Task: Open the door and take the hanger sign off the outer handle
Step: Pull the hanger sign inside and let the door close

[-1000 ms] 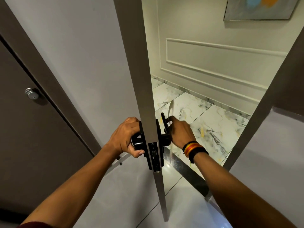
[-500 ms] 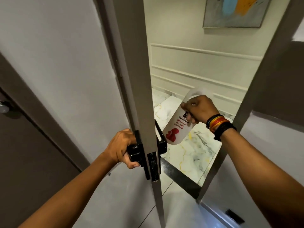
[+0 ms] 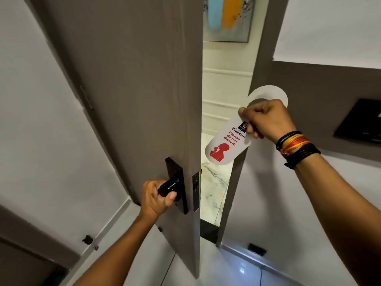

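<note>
A hotel room doorway: a "Please do not disturb" hanger sign (image 3: 226, 141), marble-floored corridor (image 3: 214, 182) beyond.

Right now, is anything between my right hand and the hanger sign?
No. The right hand already grips the hanger sign, held free in the door gap, off the handle. The left hand holds the inner handle.

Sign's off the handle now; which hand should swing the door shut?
Left. The left hand is wrapped around the black inner lever handle of the grey-brown door, which stands ajar. The right hand is busy holding the white "Please do not disturb" hanger sign clear of the door.
</note>
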Demonstrator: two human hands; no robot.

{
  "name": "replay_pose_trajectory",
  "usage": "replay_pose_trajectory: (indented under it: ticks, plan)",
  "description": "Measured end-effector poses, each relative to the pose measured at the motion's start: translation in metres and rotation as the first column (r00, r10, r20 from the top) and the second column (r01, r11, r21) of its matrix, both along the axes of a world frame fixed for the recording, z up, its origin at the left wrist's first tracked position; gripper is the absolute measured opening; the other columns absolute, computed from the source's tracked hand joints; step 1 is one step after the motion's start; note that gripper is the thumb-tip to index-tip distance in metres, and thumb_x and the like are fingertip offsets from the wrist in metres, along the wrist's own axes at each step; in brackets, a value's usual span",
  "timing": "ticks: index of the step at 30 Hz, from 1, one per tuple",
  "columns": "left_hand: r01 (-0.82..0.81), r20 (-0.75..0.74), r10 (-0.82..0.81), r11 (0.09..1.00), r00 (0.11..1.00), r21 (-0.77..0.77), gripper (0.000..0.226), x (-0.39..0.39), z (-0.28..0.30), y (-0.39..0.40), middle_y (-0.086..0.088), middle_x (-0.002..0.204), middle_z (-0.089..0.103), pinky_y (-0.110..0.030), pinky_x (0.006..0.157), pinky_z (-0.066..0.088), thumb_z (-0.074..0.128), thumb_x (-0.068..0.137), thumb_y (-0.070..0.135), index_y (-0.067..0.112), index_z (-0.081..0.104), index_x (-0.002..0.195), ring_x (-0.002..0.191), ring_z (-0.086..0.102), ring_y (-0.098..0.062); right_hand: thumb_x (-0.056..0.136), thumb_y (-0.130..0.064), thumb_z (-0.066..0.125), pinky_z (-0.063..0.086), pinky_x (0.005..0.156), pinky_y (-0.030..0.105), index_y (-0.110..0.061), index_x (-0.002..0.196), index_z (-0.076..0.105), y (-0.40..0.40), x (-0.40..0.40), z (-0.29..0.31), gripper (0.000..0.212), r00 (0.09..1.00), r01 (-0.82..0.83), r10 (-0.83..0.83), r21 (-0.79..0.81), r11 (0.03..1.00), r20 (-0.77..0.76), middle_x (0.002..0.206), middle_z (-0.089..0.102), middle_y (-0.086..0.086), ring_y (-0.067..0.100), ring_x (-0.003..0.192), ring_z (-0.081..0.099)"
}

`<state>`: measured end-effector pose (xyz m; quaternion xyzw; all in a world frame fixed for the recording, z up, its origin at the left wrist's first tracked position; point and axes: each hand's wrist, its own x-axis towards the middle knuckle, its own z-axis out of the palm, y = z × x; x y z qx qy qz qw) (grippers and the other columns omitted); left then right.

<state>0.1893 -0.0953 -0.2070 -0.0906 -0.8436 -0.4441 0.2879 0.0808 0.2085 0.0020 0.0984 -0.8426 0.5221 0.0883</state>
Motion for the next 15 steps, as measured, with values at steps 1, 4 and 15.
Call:
replay_pose_trajectory:
  ticks: [1, 4, 15]
  plan:
    - [-0.003, 0.016, 0.003, 0.999, 1.0, 0.033, 0.094, -0.006, 0.003, 0.01, -0.009, 0.039, 0.047, -0.033, 0.039, 0.037, 0.04, 0.079, 0.093, 0.007, 0.048, 0.044, 0.035, 0.046, -0.022, 0.095, -0.031, 0.071, 0.04, 0.035, 0.019, -0.006, 0.071, 0.075, 0.007, 0.001, 0.002, 0.035, 1.0, 0.029, -0.029, -0.004, 1.0, -0.012, 0.046, 0.064, 0.002, 0.014, 0.033, 0.047]
    - [-0.001, 0.011, 0.001, 0.997, 1.0, 0.072, 0.063, -0.025, 0.014, 0.034, 0.012, 0.036, 0.037, -0.01, 0.042, 0.024, 0.044, 0.079, 0.092, 0.04, 0.028, 0.048, 0.036, 0.039, -0.004, 0.094, -0.034, 0.071, 0.042, 0.037, 0.018, -0.008, 0.072, 0.076, 0.022, 0.004, 0.006, 0.034, 0.993, 0.109, -0.109, -0.003, 0.994, -0.041, 0.045, 0.064, 0.001, 0.013, 0.032, 0.047]
    - [-0.113, 0.296, 0.102, 0.993, 0.95, 0.021, 0.07, -0.109, 0.018, 0.087, 0.01, 0.063, 0.038, -0.037, 0.072, 0.038, 0.046, 0.055, 0.092, 0.023, 0.031, 0.059, 0.074, 0.048, -0.027, 0.097, -0.031, 0.07, 0.046, 0.039, 0.016, -0.012, 0.073, 0.077, 0.057, 0.019, 0.007, 0.032, 0.969, 0.227, -0.216, 0.094, 0.969, -0.122, 0.046, 0.067, 0.0, 0.01, 0.032, 0.052]
